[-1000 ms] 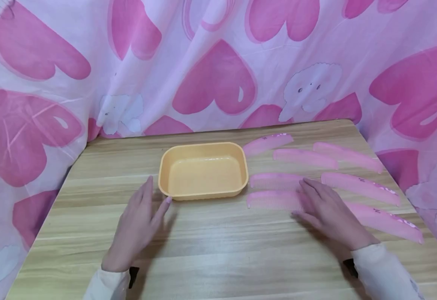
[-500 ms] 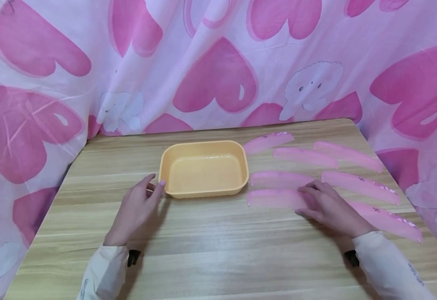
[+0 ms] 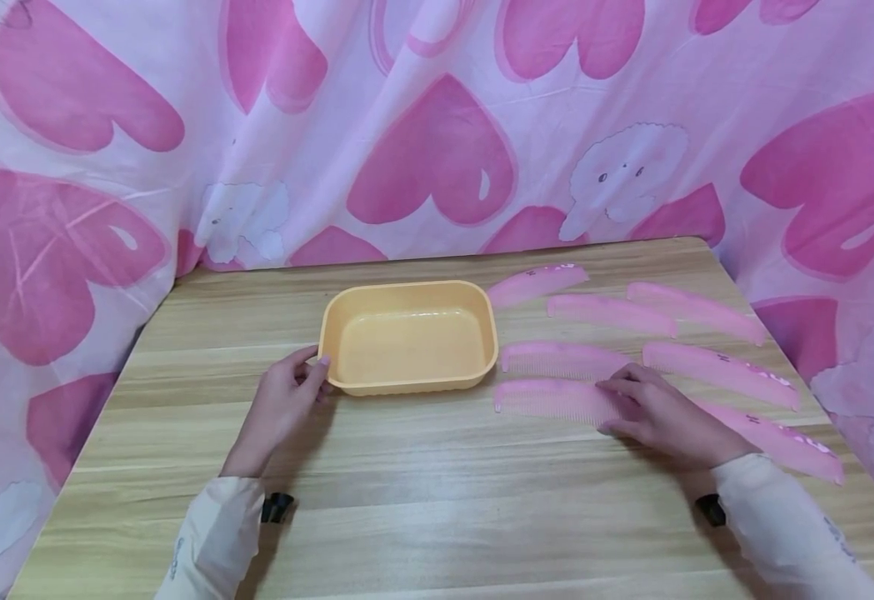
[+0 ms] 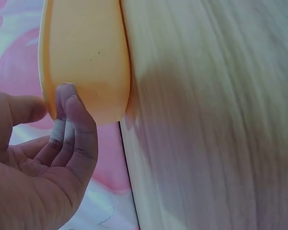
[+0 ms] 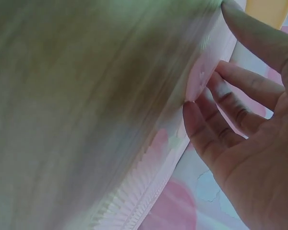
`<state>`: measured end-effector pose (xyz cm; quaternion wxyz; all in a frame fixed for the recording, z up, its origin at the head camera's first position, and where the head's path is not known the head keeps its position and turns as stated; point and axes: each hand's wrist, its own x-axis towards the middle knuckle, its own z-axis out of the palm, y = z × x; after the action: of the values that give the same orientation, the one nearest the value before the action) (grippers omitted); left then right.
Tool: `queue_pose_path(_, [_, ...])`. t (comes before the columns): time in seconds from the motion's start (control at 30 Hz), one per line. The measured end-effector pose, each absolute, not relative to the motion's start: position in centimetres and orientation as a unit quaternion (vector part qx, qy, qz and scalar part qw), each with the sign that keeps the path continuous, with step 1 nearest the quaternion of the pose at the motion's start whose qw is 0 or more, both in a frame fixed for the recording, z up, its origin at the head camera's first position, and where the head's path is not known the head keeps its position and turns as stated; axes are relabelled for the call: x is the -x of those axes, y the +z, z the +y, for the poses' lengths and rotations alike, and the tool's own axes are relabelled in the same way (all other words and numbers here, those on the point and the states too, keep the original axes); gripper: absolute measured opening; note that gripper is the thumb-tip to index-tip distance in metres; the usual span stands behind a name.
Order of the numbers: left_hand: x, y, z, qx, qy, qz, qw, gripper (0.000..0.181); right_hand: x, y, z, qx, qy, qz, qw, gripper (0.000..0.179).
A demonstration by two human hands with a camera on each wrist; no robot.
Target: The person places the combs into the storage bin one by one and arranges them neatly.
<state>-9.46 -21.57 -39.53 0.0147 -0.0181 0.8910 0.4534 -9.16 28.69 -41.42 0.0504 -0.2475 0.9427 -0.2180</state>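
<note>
A yellow plastic tray [image 3: 407, 386] sits at mid-table in the head view. My left hand [image 3: 275, 408] pinches its left end, thumb at the rim and bent fingers [image 4: 81, 120] against the outer wall. On the right, my right hand [image 3: 665, 417] holds the right end of a translucent pink comb [image 3: 549, 398], which lies flat with its teeth toward me. The hand hides that end of the comb; in the right wrist view its fingertips meet a pink comb surface [image 5: 198, 79]. Just behind lies a second pink comb [image 3: 556, 358], partly covered by the fingers.
Several more pink combs lie around the right hand: one at the front right [image 3: 781, 442], one at the right [image 3: 721, 375], others farther back [image 3: 609, 314]. The wooden table [image 3: 407, 500] ends at a pink heart-patterned cloth [image 3: 429, 167] behind and at both sides.
My left hand has moved forward to the tray's left end, its fingers closing on the wall. My right hand has lowered onto the front comb, fingers drawing together. The combs lie where they were.
</note>
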Motion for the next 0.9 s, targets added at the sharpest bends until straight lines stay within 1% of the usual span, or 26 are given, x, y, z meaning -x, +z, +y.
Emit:
queue_pose_path(0.13, [9.59,-39.55,-21.54,0.026,0.494,0.869,0.022,0.043,9.43,-41.17,28.80,0.248,-0.212,0.943,0.068,0.053])
queue_pose_path(0.27, [9.59,-39.59,-21.58,0.035,0.526,0.850,0.028,0.042,9.76,-41.12,28.80,0.251,-0.217,0.940,0.078,0.052])
queue_pose_path(0.53, [9.65,-39.59,-21.61,0.045,0.555,0.829,0.039,0.043,9.96,-41.36,28.49,0.254,-0.213,0.942,0.054,0.048])
queue_pose_path(0.8, [9.63,-39.78,-21.66,0.041,0.565,0.823,0.041,0.042,9.80,-41.44,28.22,0.245,-0.193,0.949,0.050,0.045])
queue_pose_path(0.9, [9.62,-39.88,-21.68,0.038,0.568,0.821,0.039,0.041,9.71,-41.33,28.28,0.238,-0.194,0.951,0.049,0.047])
